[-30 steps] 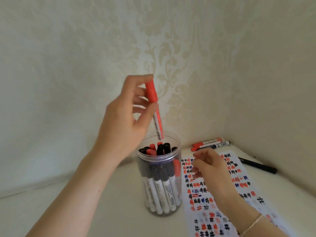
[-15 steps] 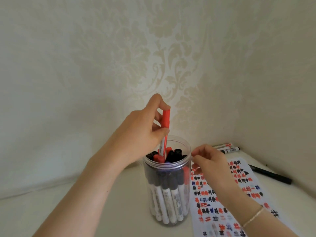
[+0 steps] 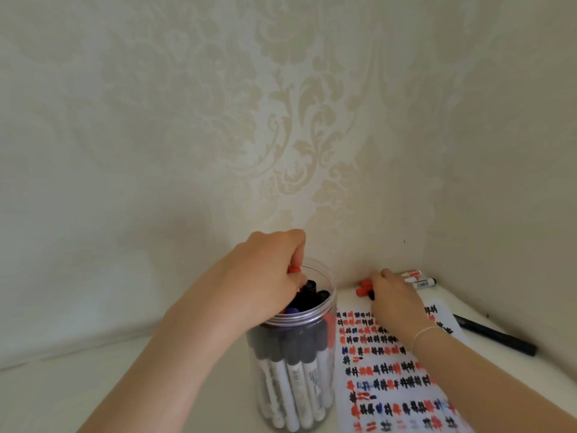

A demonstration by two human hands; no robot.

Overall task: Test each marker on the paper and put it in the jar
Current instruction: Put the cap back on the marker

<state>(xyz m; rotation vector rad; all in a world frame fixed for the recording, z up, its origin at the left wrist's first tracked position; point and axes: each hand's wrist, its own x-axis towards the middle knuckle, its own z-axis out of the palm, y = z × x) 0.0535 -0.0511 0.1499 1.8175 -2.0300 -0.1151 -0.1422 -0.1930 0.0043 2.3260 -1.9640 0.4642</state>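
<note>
Left hand [image 3: 265,276] has dropped, still gripping the red marker [image 3: 294,269] into the nearly full jar [image 3: 296,370], right hand [image 3: 393,295] now clasping remaining markers [image 3: 418,278] beyond the paper [image 3: 390,370].

Jar [image 3: 293,370] stands on the surface [image 3: 93,395], markers upright inside. Paper [image 3: 390,370] lies just right of it. Loose markers [image 3: 418,281] lie beyond the paper's far edge; one pen [image 3: 496,334] lies to its right.
</note>
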